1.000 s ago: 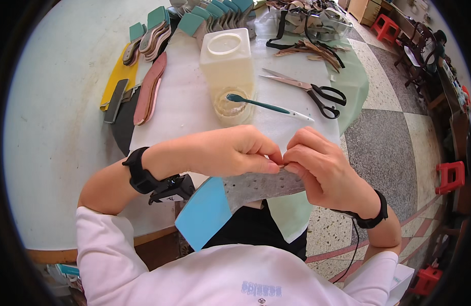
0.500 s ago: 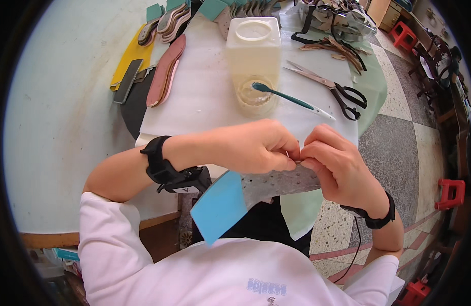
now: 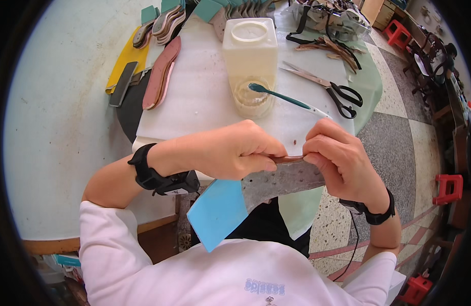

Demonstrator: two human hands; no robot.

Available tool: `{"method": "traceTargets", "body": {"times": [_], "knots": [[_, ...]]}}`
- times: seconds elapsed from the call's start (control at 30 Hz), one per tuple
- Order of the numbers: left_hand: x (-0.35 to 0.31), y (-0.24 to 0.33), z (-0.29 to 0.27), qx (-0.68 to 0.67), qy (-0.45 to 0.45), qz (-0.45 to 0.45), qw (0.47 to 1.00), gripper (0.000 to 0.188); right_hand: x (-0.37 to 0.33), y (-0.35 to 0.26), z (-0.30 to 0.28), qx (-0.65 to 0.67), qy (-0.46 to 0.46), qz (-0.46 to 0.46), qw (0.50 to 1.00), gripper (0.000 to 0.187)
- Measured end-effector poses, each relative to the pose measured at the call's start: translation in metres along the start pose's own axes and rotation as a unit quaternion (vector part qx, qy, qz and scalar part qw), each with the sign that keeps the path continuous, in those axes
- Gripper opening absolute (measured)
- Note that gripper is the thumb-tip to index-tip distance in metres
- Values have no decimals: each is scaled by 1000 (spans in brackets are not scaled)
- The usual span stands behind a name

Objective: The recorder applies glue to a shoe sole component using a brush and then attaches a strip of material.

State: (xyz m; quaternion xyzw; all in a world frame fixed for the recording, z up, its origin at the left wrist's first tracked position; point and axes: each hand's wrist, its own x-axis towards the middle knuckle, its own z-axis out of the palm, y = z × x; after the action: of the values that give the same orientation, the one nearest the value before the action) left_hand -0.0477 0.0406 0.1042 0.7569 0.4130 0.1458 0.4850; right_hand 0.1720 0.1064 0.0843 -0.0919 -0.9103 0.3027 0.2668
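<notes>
Between my hands is an insole-shaped piece, its grey dotted part (image 3: 276,184) bent downward and its far end covered by a bright blue panel (image 3: 218,211). Thumb and fingers of my left hand (image 3: 235,149) pinch its upper edge. My right hand (image 3: 333,157) pinches the same edge a short way to the right. A thin brown strip of edge (image 3: 288,159) shows in the gap between them. Just beyond, a tiny brown crumb (image 3: 295,142) lies on the white sheet. What my curled fingers cover is hidden.
A translucent plastic jug (image 3: 250,51) stands ahead, with a teal-handled toothbrush (image 3: 291,101) resting at its near base. Black-handled scissors (image 3: 330,92) lie to the right, near brown scraps (image 3: 337,51). Pink insoles (image 3: 161,76) and a grey block (image 3: 124,84) lie left. Red stools (image 3: 448,189) stand on the floor.
My hands have moved apart along the edge, the left one shifting left, so the brown strip now shows between them. The crumb beyond them has come into view.
</notes>
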Motion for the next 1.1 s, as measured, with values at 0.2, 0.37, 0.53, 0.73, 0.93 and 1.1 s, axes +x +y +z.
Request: {"method": "traceTargets", "body": {"times": [0.2,0.37,0.53,0.73,0.93,1.1], "knots": [[-4,-2,-1,-108,-28,-36,993,13,-1,-1,-2,-9,3,3,1000,14],[-3,-17,5,-80,-15,-14,997,21,-2,3,-7,59,-22,56,996,7],[-7,-19,13,-46,45,15,998,22,-9,11,-19,110,-3,151,982,11],[-11,-27,25,-17,103,44,994,24,-20,15,-16,179,-5,233,956,11],[-9,-27,23,-50,40,47,997,32,-19,9,-10,203,14,241,949,6],[2,-28,23,-150,0,27,988,35,-12,2,-8,160,0,188,969,4]]}}
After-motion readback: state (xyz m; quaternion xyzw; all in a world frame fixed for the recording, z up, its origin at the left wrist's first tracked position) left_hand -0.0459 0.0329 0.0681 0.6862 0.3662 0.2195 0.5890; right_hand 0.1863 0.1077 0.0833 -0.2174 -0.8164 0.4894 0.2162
